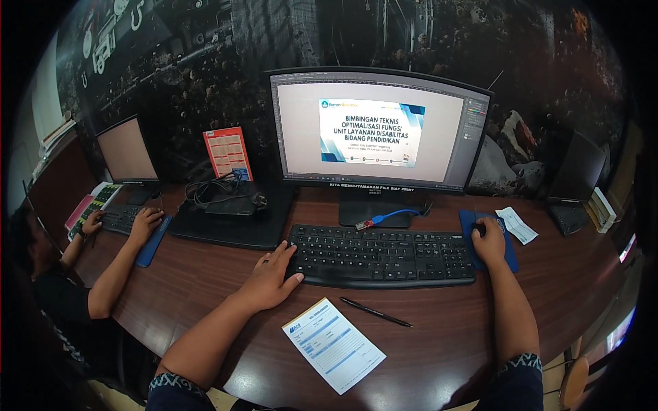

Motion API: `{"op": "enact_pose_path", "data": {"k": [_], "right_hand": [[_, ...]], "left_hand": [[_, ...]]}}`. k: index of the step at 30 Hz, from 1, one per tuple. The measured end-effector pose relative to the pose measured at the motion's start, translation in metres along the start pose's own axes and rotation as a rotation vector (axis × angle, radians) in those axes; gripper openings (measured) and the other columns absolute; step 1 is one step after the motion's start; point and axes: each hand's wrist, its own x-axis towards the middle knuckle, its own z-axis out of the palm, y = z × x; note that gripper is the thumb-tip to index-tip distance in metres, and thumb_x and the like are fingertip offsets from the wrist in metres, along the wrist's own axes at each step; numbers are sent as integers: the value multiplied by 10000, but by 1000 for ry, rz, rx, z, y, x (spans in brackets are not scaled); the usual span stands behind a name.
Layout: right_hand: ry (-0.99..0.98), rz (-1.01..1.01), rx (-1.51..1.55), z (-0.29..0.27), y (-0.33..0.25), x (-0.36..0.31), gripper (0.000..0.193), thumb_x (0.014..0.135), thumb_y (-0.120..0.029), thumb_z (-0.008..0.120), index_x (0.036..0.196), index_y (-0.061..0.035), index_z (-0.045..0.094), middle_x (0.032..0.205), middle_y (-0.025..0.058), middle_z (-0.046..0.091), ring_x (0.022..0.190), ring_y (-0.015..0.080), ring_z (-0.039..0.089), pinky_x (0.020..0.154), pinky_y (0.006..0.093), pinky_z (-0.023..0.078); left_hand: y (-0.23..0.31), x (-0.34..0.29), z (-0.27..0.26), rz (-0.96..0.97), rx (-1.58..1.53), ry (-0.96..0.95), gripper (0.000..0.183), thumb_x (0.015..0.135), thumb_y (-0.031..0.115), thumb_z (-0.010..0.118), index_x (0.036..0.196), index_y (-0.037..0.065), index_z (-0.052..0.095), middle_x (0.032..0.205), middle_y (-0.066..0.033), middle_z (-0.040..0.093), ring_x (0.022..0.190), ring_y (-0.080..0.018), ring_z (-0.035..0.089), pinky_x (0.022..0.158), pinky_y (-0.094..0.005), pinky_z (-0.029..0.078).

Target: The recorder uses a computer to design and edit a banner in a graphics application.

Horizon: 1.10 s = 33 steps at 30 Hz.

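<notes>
My left hand [269, 277] rests with fingers stretched over the left end of a black keyboard [384, 255]. On a blue mouse pad [508, 255], my right hand [489, 241] is wrapped round a dark computer mouse [478, 231], mostly hidden under the palm. Behind the keyboard stands a wide monitor [452, 154] showing a blue and white page in an editing program. In front of the keyboard lie a printed form pad [334, 346] and a black pen [375, 312], neither touched.
A black flat case [226, 226] bears coiled cables [223, 194] and a red calendar [228, 152]. A blue cable [391, 218] lies below the monitor. At left, another person's hands [145, 222] work at a keyboard. A paper slip [517, 226] and dark screen [577, 171] are at right.
</notes>
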Motion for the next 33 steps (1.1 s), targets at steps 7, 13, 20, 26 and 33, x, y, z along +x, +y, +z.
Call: {"op": "enact_pose_path", "data": {"k": [7,13,20,26,33], "right_hand": [[-3,-33,20,1,2,1,272,815,-130,686,1072,-43,669,1131,154,656,1092,378,617,964,454,483],[4,-59,45,2,4,2,268,814,-117,702,1069,-43,670,1117,153,654,1089,376,618,960,451,484],[19,-91,42,2,4,1,260,814,-103,703,1058,-21,662,1100,166,655,1067,378,633,945,433,494],[11,-92,62,4,9,2,261,817,-111,708,1062,-30,671,1109,163,652,1073,377,629,944,442,492],[-6,-80,72,4,7,3,273,817,-116,715,1074,-31,676,1129,162,648,1085,380,621,953,445,485]], "left_hand": [[3,0,-2,-11,1,-7,696,1010,357,577,1545,-13,329,1613,-327,252,1484,-477,299,1226,-506,218],[-1,0,0,10,0,8,701,1009,358,579,1542,-18,325,1616,-325,245,1478,-486,304,1223,-510,224],[-3,0,1,8,2,10,703,1011,360,574,1543,-21,318,1618,-323,244,1480,-484,303,1224,-514,221],[-2,0,1,-1,3,6,706,1012,373,571,1547,-12,316,1621,-323,239,1480,-487,302,1224,-516,217],[-3,0,2,14,3,18,703,1009,368,577,1542,-13,323,1615,-326,248,1474,-490,312,1219,-521,225]]}}
